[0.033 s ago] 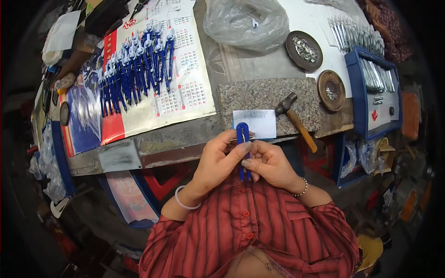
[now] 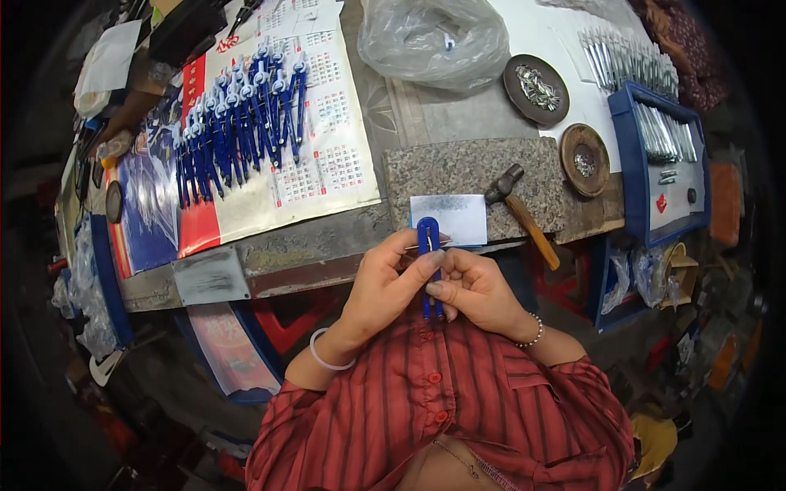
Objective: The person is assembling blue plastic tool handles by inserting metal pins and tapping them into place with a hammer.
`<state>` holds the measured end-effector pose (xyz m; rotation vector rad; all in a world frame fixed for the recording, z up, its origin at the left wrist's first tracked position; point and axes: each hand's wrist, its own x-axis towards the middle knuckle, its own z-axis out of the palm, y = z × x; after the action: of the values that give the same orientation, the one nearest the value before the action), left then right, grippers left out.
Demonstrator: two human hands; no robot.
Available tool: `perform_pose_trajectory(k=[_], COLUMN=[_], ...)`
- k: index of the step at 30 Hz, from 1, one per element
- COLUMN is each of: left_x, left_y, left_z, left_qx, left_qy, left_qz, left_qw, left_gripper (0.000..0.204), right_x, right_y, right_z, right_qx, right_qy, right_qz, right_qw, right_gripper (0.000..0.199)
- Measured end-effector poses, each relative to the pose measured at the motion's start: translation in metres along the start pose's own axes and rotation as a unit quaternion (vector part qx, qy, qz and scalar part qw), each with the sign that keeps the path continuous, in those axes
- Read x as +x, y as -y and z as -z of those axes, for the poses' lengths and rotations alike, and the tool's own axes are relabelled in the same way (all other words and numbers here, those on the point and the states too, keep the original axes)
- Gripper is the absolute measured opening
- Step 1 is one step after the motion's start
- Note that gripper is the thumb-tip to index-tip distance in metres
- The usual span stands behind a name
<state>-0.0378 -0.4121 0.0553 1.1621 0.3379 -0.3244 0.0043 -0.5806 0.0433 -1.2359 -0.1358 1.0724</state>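
Observation:
Both my hands meet in front of my chest, around a blue plastic drawing compass (image 2: pixel 427 235) with a rounded, slotted top and two legs pointing down toward me. My left hand (image 2: pixel 391 278) is closed on it, its thumb lying along the body. My right hand (image 2: pixel 475 286) pinches the same compass lower down, thumb and fingertips against its legs. A thin metal pin (image 2: pixel 445 241) sticks out sideways near the top; its other end is hidden. Just beyond the hands lies a white paper pad (image 2: pixel 467 217) with grey smudges, on a speckled stone slab (image 2: pixel 467 168).
A hammer (image 2: pixel 536 229) rests across the slab's right front edge. Two round dishes (image 2: pixel 517 98) (image 2: pixel 594 188) hold small metal parts. A blue tray (image 2: pixel 634 209) carries silvery rods. Several blue compasses (image 2: pixel 246 123) cover the calendar sheet (image 2: pixel 332 192). A plastic bag (image 2: pixel 393 49) sits at the back.

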Motion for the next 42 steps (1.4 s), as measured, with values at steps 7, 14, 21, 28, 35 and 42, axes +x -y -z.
perform_pose_trajectory(k=[7, 14, 21, 28, 35, 42], left_x=[0.004, -0.002, -0.001, 0.0, 0.0, 0.006], left_y=[0.02, 0.033, 0.031, 0.035, 0.05, 0.065], left_z=[-0.004, 0.0, -0.008, -0.014, -0.02, -0.027], left_qx=[0.029, 0.05, 0.091, 0.094, 0.083, 0.01], left_qy=[-0.028, -0.009, 0.003, -0.007, -0.02, -0.025], left_qz=[-0.032, 0.012, -0.054, -0.067, -0.034, 0.018], left_qw=[0.999, 0.999, 0.994, 0.993, 0.996, 0.999], left_gripper=[0.017, 0.016, 0.016, 0.016, 0.017, 0.016], right_x=[-0.005, -0.012, -0.019, -0.025, -0.026, -0.029], right_y=[-0.01, -0.022, -0.017, -0.019, -0.037, -0.046], right_z=[0.003, 0.006, 0.002, 0.006, 0.017, 0.026], right_qx=[-0.029, -0.067, -0.108, -0.123, -0.067, -0.004], right_qy=[-0.027, -0.039, -0.056, -0.066, -0.058, -0.054], right_qz=[0.014, -0.004, 0.017, 0.022, -0.009, -0.03], right_qw=[0.999, 0.997, 0.992, 0.99, 0.996, 0.998], right_gripper=[0.013, 0.016, 0.015, 0.015, 0.014, 0.012])
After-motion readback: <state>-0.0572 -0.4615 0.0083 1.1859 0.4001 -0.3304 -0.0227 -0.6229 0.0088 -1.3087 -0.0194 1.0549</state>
